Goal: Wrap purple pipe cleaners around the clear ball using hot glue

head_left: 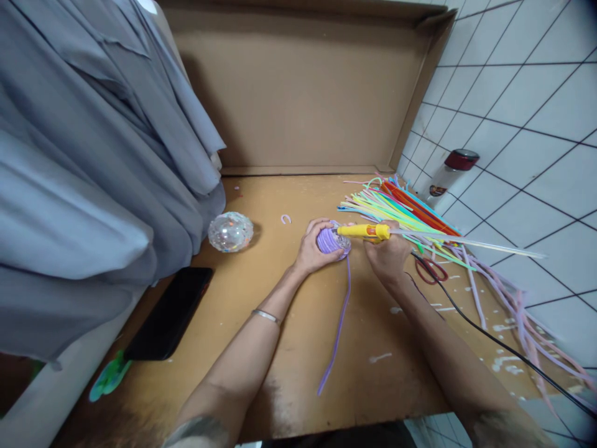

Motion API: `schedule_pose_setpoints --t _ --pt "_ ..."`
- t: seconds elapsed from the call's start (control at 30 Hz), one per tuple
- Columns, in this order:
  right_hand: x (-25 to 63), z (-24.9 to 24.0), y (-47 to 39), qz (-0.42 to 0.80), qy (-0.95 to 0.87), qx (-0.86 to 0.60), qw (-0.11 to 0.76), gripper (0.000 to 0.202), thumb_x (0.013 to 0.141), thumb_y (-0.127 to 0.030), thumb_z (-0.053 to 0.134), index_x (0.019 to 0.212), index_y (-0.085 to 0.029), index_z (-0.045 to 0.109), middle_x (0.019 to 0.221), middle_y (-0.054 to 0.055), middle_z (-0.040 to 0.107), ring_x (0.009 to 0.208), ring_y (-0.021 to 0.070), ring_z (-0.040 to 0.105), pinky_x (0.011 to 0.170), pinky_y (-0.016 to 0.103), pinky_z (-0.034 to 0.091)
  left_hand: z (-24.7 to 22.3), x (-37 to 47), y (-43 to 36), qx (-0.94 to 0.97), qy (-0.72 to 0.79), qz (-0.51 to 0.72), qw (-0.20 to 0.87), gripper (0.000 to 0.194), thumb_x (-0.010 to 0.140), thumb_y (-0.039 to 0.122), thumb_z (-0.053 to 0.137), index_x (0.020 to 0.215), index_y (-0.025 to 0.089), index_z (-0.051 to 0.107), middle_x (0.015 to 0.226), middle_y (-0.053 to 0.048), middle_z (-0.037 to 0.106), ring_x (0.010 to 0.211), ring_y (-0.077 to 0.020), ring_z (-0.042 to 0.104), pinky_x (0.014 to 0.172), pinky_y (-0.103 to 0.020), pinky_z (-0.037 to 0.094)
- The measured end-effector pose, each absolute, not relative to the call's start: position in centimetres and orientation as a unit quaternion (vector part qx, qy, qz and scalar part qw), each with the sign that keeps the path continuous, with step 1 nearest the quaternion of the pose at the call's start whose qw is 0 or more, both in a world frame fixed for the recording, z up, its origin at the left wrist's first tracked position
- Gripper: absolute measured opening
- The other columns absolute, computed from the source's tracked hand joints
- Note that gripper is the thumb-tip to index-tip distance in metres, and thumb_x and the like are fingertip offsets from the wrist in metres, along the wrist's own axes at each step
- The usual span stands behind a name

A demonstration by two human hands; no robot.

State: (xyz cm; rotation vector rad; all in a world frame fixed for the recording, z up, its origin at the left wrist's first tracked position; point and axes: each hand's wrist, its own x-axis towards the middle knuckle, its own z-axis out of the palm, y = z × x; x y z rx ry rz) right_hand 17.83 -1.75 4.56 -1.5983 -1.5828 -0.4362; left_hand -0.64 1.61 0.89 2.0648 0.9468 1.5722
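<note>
My left hand (313,250) is closed around a ball wrapped in purple cord (327,242), near the middle of the table. A loose tail of that purple pipe cleaner (345,305) hangs from the ball toward the table's front edge. In my right hand (389,255) is a yellow hot glue gun (366,231), its nozzle at the right side of the ball. A long whitish glue stick (476,242) sticks out of the gun's back. Whether the nozzle touches the ball, I cannot tell.
Multicoloured pipe cleaners (396,208) lie at the back right, near red-handled scissors (431,271) and a red-lidded jar (448,174). A black cable (489,336) runs to the right. On the left are a clear faceted ball (231,232), a phone (170,314) and a grey curtain (93,155).
</note>
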Motion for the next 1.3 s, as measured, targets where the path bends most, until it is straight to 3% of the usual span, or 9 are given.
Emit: schedule_pose_setpoints --t 1.3 --pt "18.21 4.34 -1.77 -0.21 -0.639 -0.62 0.405 0.02 0.079 -0.032 0.053 0.094 -0.019 0.058 0.079 0.009 0.066 0.071 0.0232 0.06 0.064 0.03 0.04 0.93 -0.61 1.59 0.732 0.334 0.562 0.189 0.054 0.06 0.028 0.081 0.107 0.021 0.054 0.118 -0.009 0.058 0.116 -0.0251 0.056 0.102 -0.046 0.045"
